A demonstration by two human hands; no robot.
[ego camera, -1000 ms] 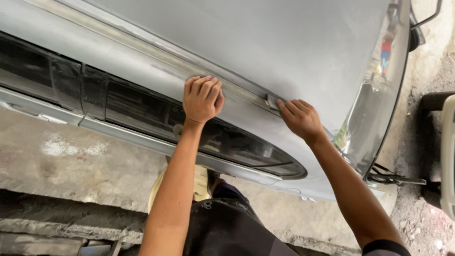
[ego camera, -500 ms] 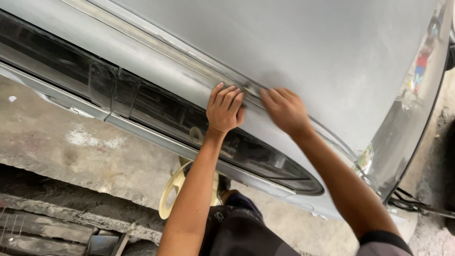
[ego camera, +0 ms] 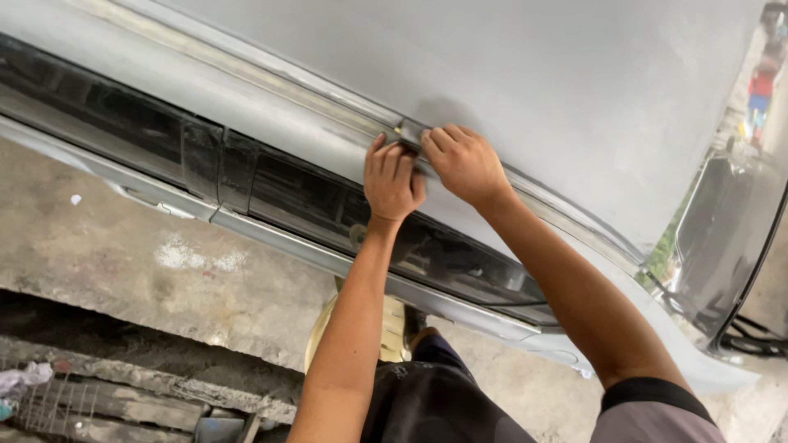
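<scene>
Concrete floor (ego camera: 205,271) below; left hand (ego camera: 392,182) and right hand (ego camera: 465,162) together, pressing a small grey block (ego camera: 408,131) flat against the car roof (ego camera: 492,74) edge.

The car roof (ego camera: 509,74) is painted metal, grey and dull, a sanded matt look with faint cloudy patches. Along its edge the roof channel (ego camera: 271,86) shows bare, streaky, scuffed metal. Under the fingers sits a small dark sanding block (ego camera: 408,131), matt, pressed there by the left hand (ego camera: 392,180) and right hand (ego camera: 464,162). Below, the side windows (ego camera: 148,135) are dark glass, glossy, throwing reflections. The windscreen (ego camera: 726,238) is shiny glass too. The concrete floor (ego camera: 189,262) is rough, stained, crumbly at the edge. The apron (ego camera: 435,410) looks like dark matt cloth.
</scene>
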